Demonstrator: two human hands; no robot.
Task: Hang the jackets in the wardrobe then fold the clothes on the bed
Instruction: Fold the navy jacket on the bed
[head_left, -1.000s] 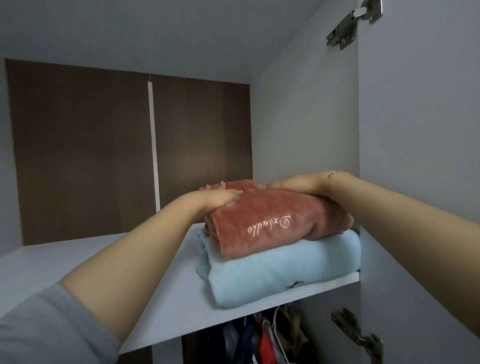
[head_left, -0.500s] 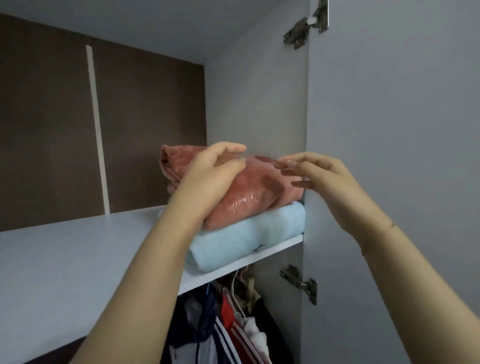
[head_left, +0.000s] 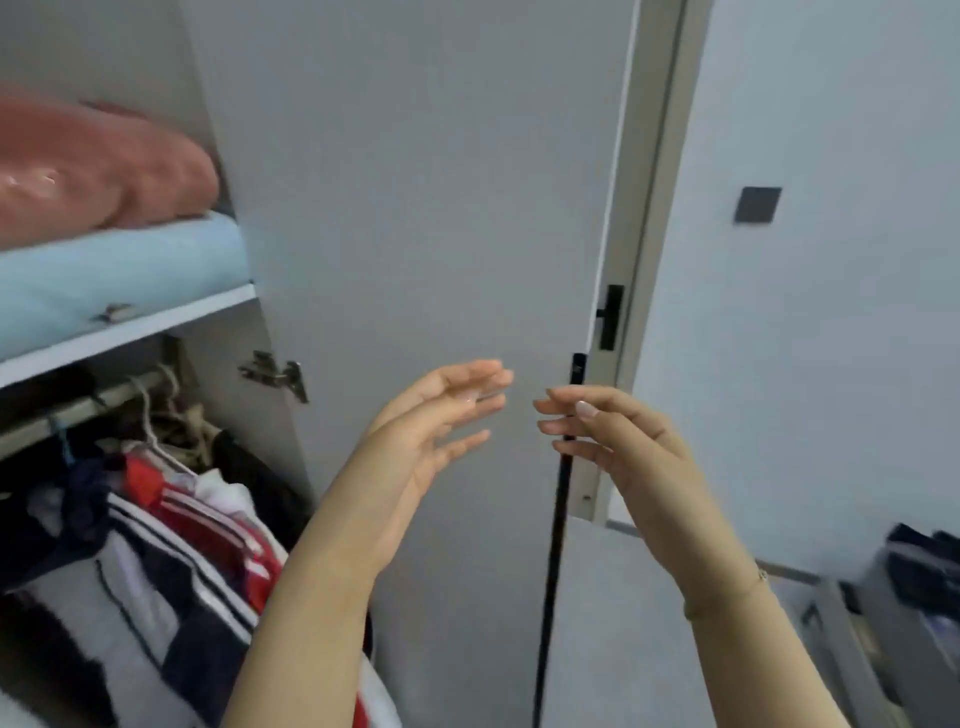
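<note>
Left hand (head_left: 415, 436) and right hand (head_left: 618, 441) hover released, fingers spread, before the wardrobe door (head_left: 415, 208); at ten o'clock, the pink towel (head_left: 104, 171) lies on the blue one (head_left: 114, 270); jackets (head_left: 171, 545) hang at eight.

Grey walls (head_left: 831, 364), perhaps a doorframe (head_left: 644, 208)

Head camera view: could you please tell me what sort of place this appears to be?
Most likely a bedroom, at an open white wardrobe. Striped red, white and navy jackets hang from a rail, folded pink and light blue towels sit stacked on the white shelf above, and a room door with a black handle stands behind.
</note>
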